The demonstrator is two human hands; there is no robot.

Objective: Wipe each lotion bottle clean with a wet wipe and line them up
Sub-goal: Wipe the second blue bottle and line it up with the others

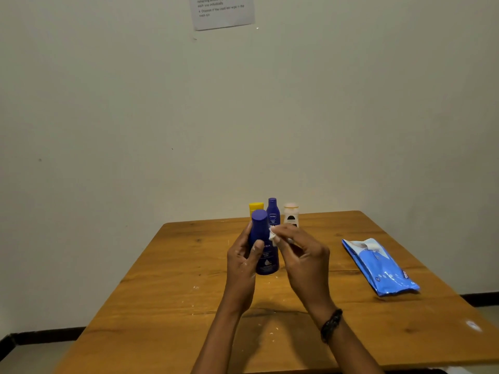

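My left hand [241,261] grips a dark blue lotion bottle [263,241] upright above the wooden table [167,306], thumb across its label. My right hand [302,255] pinches a small white wet wipe [273,234] against the bottle's right side. Behind them, near the table's far edge, stand three more bottles: a yellow-capped one [256,207], partly hidden by the held bottle, a smaller blue bottle [273,211], and a white bottle [291,215] with a pale cap.
A blue pack of wet wipes [380,268] lies flat on the right part of the table. A plain wall rises just behind the far edge, with a printed paper sheet [221,10] stuck high up. White specks dot the tabletop.
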